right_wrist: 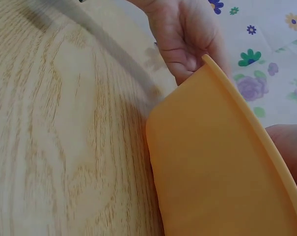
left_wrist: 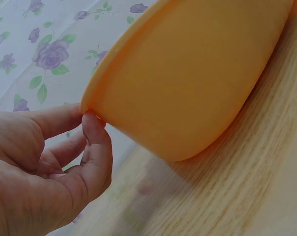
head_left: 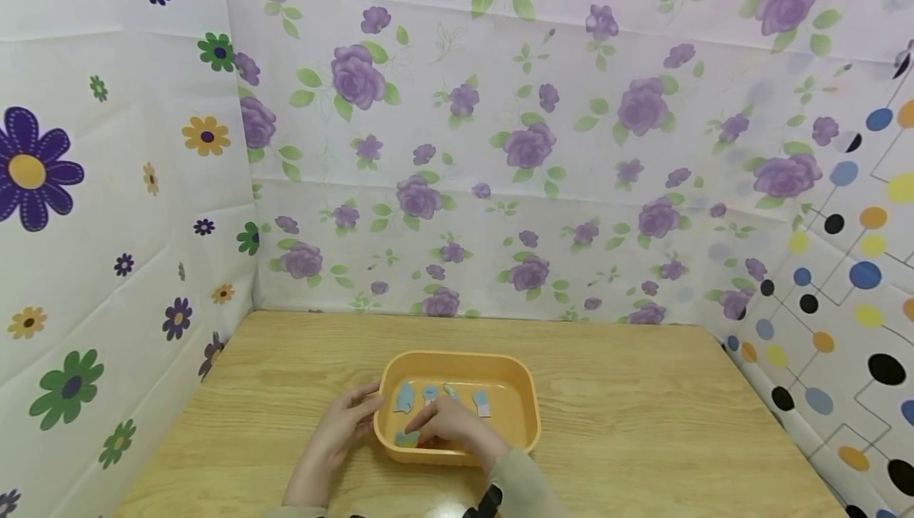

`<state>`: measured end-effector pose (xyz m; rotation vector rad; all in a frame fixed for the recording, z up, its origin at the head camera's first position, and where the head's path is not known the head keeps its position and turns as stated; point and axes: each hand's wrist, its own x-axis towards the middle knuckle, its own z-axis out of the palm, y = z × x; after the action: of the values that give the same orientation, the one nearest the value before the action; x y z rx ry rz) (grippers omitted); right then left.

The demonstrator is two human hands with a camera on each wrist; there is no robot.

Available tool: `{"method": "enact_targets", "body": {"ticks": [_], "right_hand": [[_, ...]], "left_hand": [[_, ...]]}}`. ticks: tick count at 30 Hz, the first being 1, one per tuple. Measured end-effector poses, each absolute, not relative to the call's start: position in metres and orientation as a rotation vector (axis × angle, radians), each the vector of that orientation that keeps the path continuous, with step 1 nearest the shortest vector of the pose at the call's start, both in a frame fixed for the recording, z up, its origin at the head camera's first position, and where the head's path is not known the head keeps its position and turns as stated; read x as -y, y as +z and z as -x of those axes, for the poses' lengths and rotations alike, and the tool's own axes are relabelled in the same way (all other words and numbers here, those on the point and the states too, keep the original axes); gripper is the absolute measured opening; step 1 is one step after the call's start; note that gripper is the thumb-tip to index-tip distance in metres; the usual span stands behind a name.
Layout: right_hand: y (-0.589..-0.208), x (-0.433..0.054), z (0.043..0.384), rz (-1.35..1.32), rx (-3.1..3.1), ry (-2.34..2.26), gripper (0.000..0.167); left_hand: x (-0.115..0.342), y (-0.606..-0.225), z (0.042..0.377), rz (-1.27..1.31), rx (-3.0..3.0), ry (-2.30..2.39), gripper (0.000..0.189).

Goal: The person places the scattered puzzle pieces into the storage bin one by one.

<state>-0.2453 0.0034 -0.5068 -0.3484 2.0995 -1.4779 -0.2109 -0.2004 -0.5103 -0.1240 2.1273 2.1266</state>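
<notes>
A yellow-orange plastic tray (head_left: 457,354) stands on the table with several small flat pieces inside. My left hand (head_left: 339,423) holds its left end; in the left wrist view, thumb and fingers of that hand (left_wrist: 50,167) pinch the rim. My right hand (head_left: 453,423) reaches over the front wall, its fingers down inside the tray. Beside its fingertips lie a green-and-yellow piece (head_left: 407,439) and a bit of red (head_left: 421,444). Whether the fingers grip a piece I cannot tell. In the right wrist view the tray wall (right_wrist: 212,152) hides most of the right hand (right_wrist: 291,147).
Farther back in the tray are a blue piece (head_left: 405,397), a round-topped blue piece (head_left: 430,393), a slim greenish piece (head_left: 449,391) and a blue-and-white piece (head_left: 481,403). The wooden table (head_left: 643,407) spreads around the tray. Patterned cloth walls (head_left: 457,145) border its back and sides.
</notes>
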Motion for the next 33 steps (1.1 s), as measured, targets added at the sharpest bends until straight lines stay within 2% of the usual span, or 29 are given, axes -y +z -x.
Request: {"method": "enact_targets", "body": {"ticks": [10,16,33], "right_hand": [[-0.504,-0.005,0.243,0.307,-2.094,-1.476,0.023],[-0.497,-0.009,0.241,0.356,-2.078,-1.489,0.03],[-0.488,-0.024,0.239,0.42,-2.223,-1.4,0.028]], "left_hand": [[0.199,-0.512,0.213,0.173,-2.128,2.132,0.05],[0.2,-0.512,0.212,0.168,-2.123,2.143,0.05],[0.198,-0.51,0.212,0.188,-2.117,2.157,0.047]]}}
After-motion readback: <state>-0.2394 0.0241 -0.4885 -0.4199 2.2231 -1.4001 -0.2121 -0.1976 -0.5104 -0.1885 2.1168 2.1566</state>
